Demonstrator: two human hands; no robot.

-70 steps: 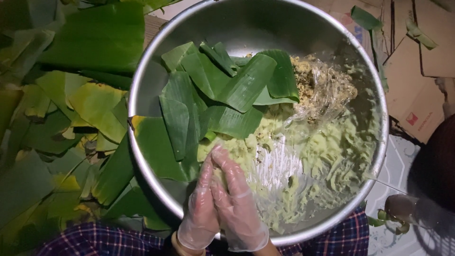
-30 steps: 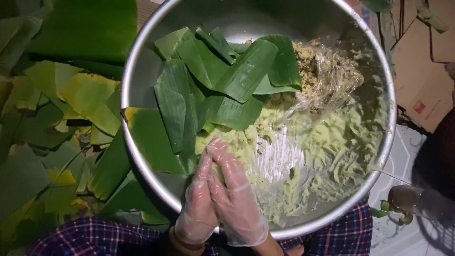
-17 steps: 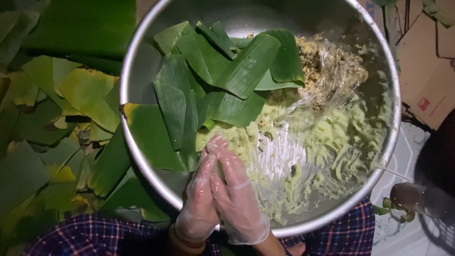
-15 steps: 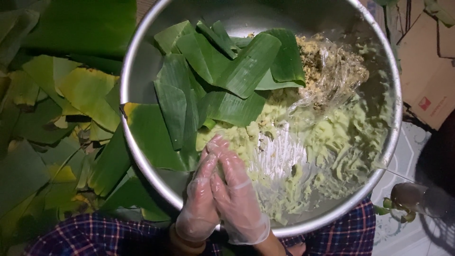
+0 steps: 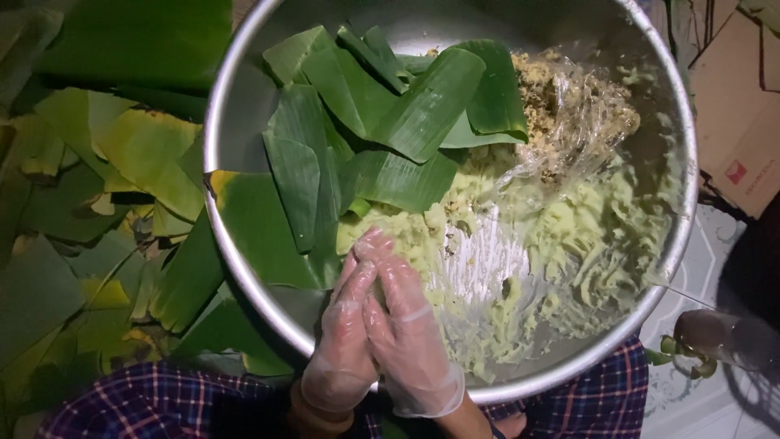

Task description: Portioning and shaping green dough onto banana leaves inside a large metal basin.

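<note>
Head view, looking straight down: nearest to me is my lap in plaid cloth (image 5: 162, 402), just under the near rim of the big metal bowl (image 5: 244, 276). Over that rim my left hand (image 5: 345, 337) and right hand (image 5: 406, 333), both in thin clear gloves, are pressed palm to palm, fingers straight and pointing into the bowl; whether a bit of paste sits between them I cannot tell. They were joined the same way moments ago and have hardly shifted, so I judge I am still rolling or squeezing one portion rather than scooping a new one. Just beyond my fingertips lies the pale yellow-green paste (image 5: 569, 244), smeared across the bowl's right half. Left of it, cut banana leaf pieces (image 5: 382, 114) are stacked inside the bowl. Farther right sits crumbly filling under plastic film (image 5: 569, 114). Outside the bowl's left rim, loose banana leaves (image 5: 97, 162) are heaped.
</note>
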